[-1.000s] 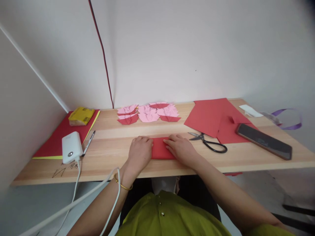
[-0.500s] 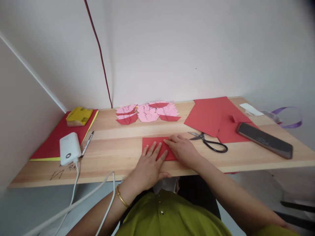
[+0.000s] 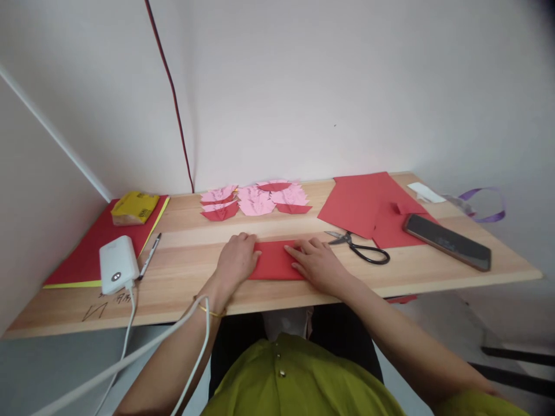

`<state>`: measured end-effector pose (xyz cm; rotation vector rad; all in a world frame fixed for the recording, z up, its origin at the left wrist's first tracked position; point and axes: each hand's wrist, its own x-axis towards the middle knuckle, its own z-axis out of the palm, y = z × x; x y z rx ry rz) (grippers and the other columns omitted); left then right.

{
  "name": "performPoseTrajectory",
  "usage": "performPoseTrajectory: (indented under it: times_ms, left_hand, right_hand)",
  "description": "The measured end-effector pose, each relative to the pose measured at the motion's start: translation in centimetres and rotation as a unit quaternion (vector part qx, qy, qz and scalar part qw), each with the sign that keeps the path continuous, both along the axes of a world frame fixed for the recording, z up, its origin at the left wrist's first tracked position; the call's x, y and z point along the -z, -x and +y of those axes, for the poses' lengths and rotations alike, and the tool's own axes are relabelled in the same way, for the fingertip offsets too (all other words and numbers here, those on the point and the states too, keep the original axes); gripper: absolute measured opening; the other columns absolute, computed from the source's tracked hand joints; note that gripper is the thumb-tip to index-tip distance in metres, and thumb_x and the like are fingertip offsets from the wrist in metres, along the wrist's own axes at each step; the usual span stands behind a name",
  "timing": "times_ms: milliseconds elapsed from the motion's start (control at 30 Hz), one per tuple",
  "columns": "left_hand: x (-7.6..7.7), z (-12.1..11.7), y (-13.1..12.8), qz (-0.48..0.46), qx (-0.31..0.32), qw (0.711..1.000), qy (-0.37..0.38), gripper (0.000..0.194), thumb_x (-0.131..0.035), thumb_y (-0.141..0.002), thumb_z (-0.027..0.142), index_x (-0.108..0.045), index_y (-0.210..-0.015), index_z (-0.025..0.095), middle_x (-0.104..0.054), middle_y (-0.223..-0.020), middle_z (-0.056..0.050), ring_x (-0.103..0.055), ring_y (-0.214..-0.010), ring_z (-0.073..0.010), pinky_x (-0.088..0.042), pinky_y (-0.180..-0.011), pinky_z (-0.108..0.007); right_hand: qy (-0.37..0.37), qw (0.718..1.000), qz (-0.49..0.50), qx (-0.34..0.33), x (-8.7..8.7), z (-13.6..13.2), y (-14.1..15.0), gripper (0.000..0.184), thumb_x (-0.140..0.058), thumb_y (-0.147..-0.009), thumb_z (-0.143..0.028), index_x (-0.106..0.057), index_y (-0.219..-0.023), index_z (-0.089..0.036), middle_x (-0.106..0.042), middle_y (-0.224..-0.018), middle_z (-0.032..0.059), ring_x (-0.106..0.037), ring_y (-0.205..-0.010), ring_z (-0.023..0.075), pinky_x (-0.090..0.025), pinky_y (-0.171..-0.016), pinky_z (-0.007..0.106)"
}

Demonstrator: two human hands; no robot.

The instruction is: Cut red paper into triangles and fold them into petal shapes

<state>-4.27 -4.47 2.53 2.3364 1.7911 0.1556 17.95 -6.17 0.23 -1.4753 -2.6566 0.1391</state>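
Observation:
A folded red paper (image 3: 276,260) lies flat on the wooden table in front of me, its long side running left to right. My left hand (image 3: 237,259) grips its left end, with the fingers curled at the far edge and the thumb on the paper. At the right end, my right hand (image 3: 318,263) holds the sheet down with bent fingers, the fingertips resting on its surface. Just beyond the right hand lies a pair of black-handled scissors (image 3: 368,254), touched by neither hand.
Pink and red folded paper pieces (image 3: 255,199) stand by the wall. Red sheets (image 3: 355,202) and a phone (image 3: 448,241) lie at right. At left are a yellow packet (image 3: 135,208), a pen (image 3: 150,257) and a white power bank (image 3: 118,264), whose cable (image 3: 130,323) hangs over the edge.
My left hand lay spread on the paper half a second ago; now it is back at the left end, curled. My right hand stays at the right end. The view shifts slightly.

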Motion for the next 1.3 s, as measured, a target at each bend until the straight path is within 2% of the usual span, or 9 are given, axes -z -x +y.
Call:
performPoseTrajectory:
  times_ms: [133,233,467,600,667,733,933,1167,1300]
  left_hand:
    - [0.1,1.5,0.5,0.013,-0.024,0.999,0.031,0.016,-0.056,-0.075,0.023,-0.061,-0.088,0.016,-0.06,-0.093,-0.012,-0.058,-0.089,-0.0242,-0.042,-0.08,-0.033]
    - [0.3,1.7,0.9,-0.017,0.002,0.996,0.083,0.012,-0.061,-0.068,0.023,-0.059,-0.079,0.018,-0.06,-0.086,-0.007,-0.057,-0.081,-0.0205,-0.041,-0.072,-0.03]
    - [0.8,0.3,1.1,-0.174,0.006,0.981,0.089,0.008,-0.054,-0.063,0.015,-0.051,-0.068,0.019,-0.055,-0.066,0.002,-0.047,-0.061,-0.0136,-0.034,-0.057,-0.025]
    - [1.4,-0.6,1.4,-0.378,-0.005,0.917,0.129,0.012,-0.058,-0.065,0.023,-0.052,-0.073,0.017,-0.053,-0.067,0.002,-0.048,-0.061,-0.0116,-0.037,-0.057,-0.023]
    - [1.3,-0.9,1.6,-0.431,-0.014,0.889,0.154,0.016,-0.062,-0.064,0.027,-0.053,-0.073,0.016,-0.053,-0.065,0.003,-0.047,-0.058,-0.0101,-0.036,-0.055,-0.022]
    - [0.9,-1.2,1.7,-0.45,-0.019,0.875,0.176,0.019,-0.065,-0.064,0.028,-0.055,-0.074,0.016,-0.054,-0.065,0.002,-0.046,-0.058,-0.0093,-0.036,-0.054,-0.021]
    - [-0.7,-2.0,1.5,-0.481,0.009,0.851,0.211,0.02,-0.068,-0.067,0.029,-0.055,-0.075,0.015,-0.056,-0.071,0.001,-0.05,-0.064,-0.0101,-0.04,-0.062,-0.022]
    - [-1.0,-2.7,1.6,-0.48,0.021,0.856,0.191,0.018,-0.067,-0.07,0.029,-0.057,-0.074,0.015,-0.057,-0.071,0.001,-0.051,-0.066,-0.0102,-0.04,-0.065,-0.023]
    - [-0.3,-2.8,1.6,-0.524,-0.046,0.829,0.188,0.023,-0.071,-0.066,0.031,-0.061,-0.079,0.015,-0.06,-0.072,0.0,-0.052,-0.063,-0.0101,-0.041,-0.062,-0.022]
  right_hand:
    - [0.008,1.0,0.017,0.0,-0.3,-0.9,-0.3,0.04,-0.04,-0.093,-0.035,-0.051,-0.129,-0.025,-0.053,-0.121,0.0117,-0.045,-0.098,0.025,-0.035,-0.084,0.038]
    - [0.02,0.998,0.052,-0.013,-0.5,-1.8,-0.7,0.037,-0.041,-0.093,-0.033,-0.054,-0.126,-0.025,-0.055,-0.118,0.0106,-0.046,-0.099,0.0234,-0.035,-0.088,0.038]
    - [0.055,0.978,0.201,0.019,0.3,-2.6,-1.4,0.04,-0.054,-0.084,-0.028,-0.054,-0.124,-0.023,-0.052,-0.122,0.0107,-0.047,-0.111,0.0238,-0.037,-0.097,0.041]
    - [0.065,0.904,0.391,0.163,0.8,-2.0,-1.6,0.067,-0.061,-0.077,-0.035,-0.036,-0.136,-0.018,-0.046,-0.129,0.0149,-0.052,-0.109,0.0231,-0.045,-0.091,0.039]
    - [0.114,0.851,0.47,0.203,0.6,-1.6,-1.6,0.061,-0.058,-0.079,-0.04,-0.039,-0.132,-0.017,-0.055,-0.117,0.0133,-0.058,-0.097,0.0202,-0.049,-0.084,0.036]
    - [0.164,0.822,0.512,0.189,0.3,-1.4,-1.7,0.048,-0.053,-0.082,-0.042,-0.049,-0.123,-0.017,-0.062,-0.103,0.0093,-0.06,-0.09,0.0179,-0.049,-0.083,0.034]
    - [0.134,0.842,0.488,0.186,-1.1,-1.3,-1.7,0.039,-0.053,-0.081,-0.046,-0.061,-0.106,-0.018,-0.061,-0.102,0.0068,-0.059,-0.083,0.0163,-0.048,-0.075,0.03]
    - [0.211,0.756,0.603,0.139,-1.6,-1.4,-1.3,0.025,-0.055,-0.081,-0.043,-0.062,-0.077,-0.019,-0.064,-0.084,0.0016,-0.059,-0.078,0.0158,-0.048,-0.07,0.027]
    - [0.215,0.721,0.642,0.145,-1.1,-1.4,-1.1,0.024,-0.06,-0.077,-0.044,-0.061,-0.076,-0.02,-0.063,-0.081,0.0008,-0.059,-0.075,0.0157,-0.048,-0.07,0.028]
